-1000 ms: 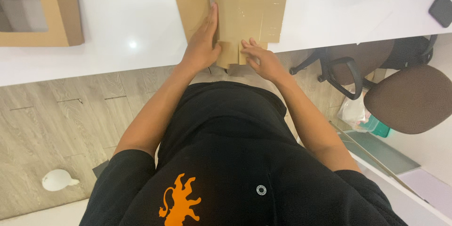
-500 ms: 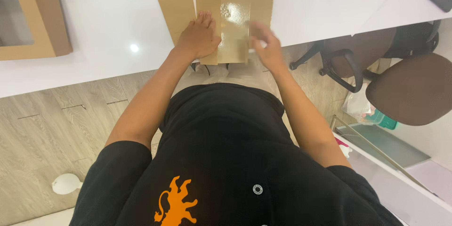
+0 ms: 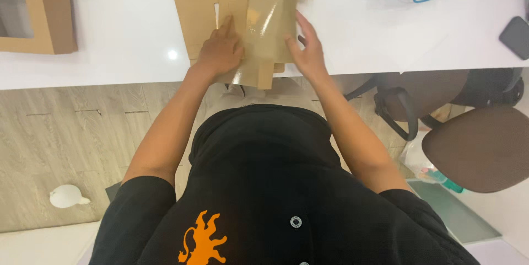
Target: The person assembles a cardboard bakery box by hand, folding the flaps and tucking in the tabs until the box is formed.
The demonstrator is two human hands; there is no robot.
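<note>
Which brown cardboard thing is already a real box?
The box at the far left of the table. It stands folded up with a window in it, while the cardboard under the left hand and right hand lies flat.

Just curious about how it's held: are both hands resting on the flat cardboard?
Yes, the left hand and right hand both press on the flat cardboard at the table's edge.

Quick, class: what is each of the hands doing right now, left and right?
Left hand: open, palm flat on the flat cardboard box blank, pressing it to the white table.
Right hand: open, fingers spread against the blank's right edge, gripping nothing.
</note>
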